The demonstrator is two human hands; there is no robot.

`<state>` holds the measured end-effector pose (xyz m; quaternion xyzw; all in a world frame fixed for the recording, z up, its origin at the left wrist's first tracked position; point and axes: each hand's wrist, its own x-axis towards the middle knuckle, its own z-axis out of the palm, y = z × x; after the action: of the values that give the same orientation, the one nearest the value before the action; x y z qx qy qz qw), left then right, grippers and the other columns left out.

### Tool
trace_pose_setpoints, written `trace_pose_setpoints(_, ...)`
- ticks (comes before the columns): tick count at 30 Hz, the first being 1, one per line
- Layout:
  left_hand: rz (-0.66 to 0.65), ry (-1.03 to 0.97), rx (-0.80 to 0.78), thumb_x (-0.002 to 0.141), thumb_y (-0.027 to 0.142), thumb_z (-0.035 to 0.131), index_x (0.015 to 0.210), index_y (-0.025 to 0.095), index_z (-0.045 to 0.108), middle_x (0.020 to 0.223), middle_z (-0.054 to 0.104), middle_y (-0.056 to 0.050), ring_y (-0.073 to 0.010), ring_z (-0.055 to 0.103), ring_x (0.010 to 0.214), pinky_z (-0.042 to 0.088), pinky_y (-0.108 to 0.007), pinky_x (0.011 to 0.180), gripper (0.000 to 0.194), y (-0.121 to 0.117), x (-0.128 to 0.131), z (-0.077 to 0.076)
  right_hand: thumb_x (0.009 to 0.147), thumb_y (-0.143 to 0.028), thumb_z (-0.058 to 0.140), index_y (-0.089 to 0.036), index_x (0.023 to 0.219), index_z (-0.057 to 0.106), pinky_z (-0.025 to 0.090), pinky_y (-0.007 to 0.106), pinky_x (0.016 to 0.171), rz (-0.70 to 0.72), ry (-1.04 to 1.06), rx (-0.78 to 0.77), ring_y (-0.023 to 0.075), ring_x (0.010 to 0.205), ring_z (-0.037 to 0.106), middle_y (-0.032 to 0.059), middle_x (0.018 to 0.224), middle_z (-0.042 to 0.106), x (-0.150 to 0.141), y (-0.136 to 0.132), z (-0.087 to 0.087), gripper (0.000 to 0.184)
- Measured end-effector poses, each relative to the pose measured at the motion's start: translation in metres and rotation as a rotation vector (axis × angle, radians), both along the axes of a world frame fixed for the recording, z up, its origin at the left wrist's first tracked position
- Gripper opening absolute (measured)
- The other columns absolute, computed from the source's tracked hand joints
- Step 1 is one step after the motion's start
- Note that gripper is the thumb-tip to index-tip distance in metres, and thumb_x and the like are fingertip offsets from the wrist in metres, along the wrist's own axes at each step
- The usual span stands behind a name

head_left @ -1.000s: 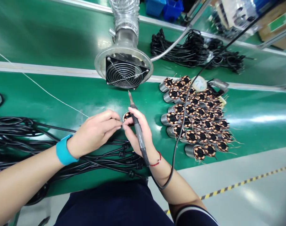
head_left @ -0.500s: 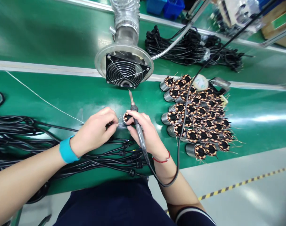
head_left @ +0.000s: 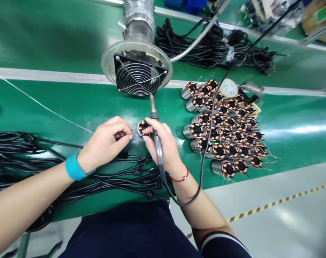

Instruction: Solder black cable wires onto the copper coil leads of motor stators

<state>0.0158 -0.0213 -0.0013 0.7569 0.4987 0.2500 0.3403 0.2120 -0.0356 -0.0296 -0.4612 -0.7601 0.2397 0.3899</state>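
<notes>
My left hand (head_left: 106,139) is closed in a pinch on a black cable, its thin wire end poking out beside the fingertips. A thin pale wire (head_left: 50,110) runs from the far left to that hand; whether the fingers grip it is hidden. In my right hand (head_left: 166,147) lies a soldering iron (head_left: 158,148), tip pointing away from me. The thumb and fingers of this hand also touch a small motor stator (head_left: 140,126) with copper windings, partly covered by them. The cable's wire end lies close to the stator's left edge.
Rows of similar stators (head_left: 219,134) stand to the right. A fume extractor fan (head_left: 138,79) hangs ahead of my hands. Black cables (head_left: 120,177) cover the near left bench, and another cable bundle (head_left: 205,48) lies at the back. The iron's cord (head_left: 203,168) loops over my right forearm.
The view has shifted slightly. My right fingers have moved a little so more of the stator's wound face shows. Both hands keep their hold, and the iron still points away from me.
</notes>
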Motion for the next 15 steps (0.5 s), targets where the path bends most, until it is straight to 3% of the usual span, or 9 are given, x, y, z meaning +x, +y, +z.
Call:
trace_pose_setpoints(3, 0.008, -0.008, 0.001, 0.085, 0.017, 0.055, 0.077, 0.015, 0.063, 0.088, 0.062, -0.003, -0.0125, 0.056, 0.08, 0.044, -0.026, 0.071, 0.011, -0.001, 0.002, 0.001, 0.094, -0.019, 0.048, -0.027, 0.137, 0.042, 0.051, 0.037, 0.087, -0.065, 0.117, 0.028, 0.0168, 0.089, 0.065, -0.0005, 0.092, 0.071, 0.01, -0.015, 0.008, 0.043)
trace_pose_setpoints(6, 0.015, -0.009, 0.01, 0.085, 0.018, 0.056, 0.077, 0.015, 0.064, 0.088, 0.062, -0.003, -0.012, 0.057, 0.078, 0.045, -0.025, 0.069, 0.012, -0.002, 0.004, 0.002, 0.093, -0.022, 0.051, -0.026, 0.132, 0.049, 0.055, 0.035, 0.075, -0.113, 0.205, 0.08, 0.0166, 0.078, 0.065, 0.0005, 0.086, 0.07, 0.015, -0.032, 0.01, 0.039)
trace_pose_setpoints(10, 0.023, 0.011, 0.026, 0.083, 0.017, 0.058, 0.075, 0.015, 0.064, 0.087, 0.062, -0.002, -0.0112, 0.056, 0.076, 0.045, -0.024, 0.067, 0.01, -0.002, 0.006, 0.003, 0.086, -0.021, 0.06, -0.025, 0.116, 0.059, 0.054, 0.033, 0.062, -0.192, 0.298, 0.165, 0.0161, 0.067, 0.059, 0.0003, 0.076, 0.065, 0.013, -0.052, 0.001, 0.03)
trace_pose_setpoints(15, 0.061, 0.003, 0.0, 0.081, 0.017, 0.06, 0.073, 0.016, 0.063, 0.089, 0.062, -0.002, -0.0105, 0.056, 0.074, 0.044, -0.024, 0.064, 0.009, -0.002, 0.007, 0.0, 0.083, -0.019, 0.059, -0.023, 0.105, 0.059, 0.05, 0.026, 0.051, -0.141, 0.332, 0.152, 0.0125, 0.057, 0.055, -0.0009, 0.07, 0.06, 0.013, -0.063, -0.009, 0.023)
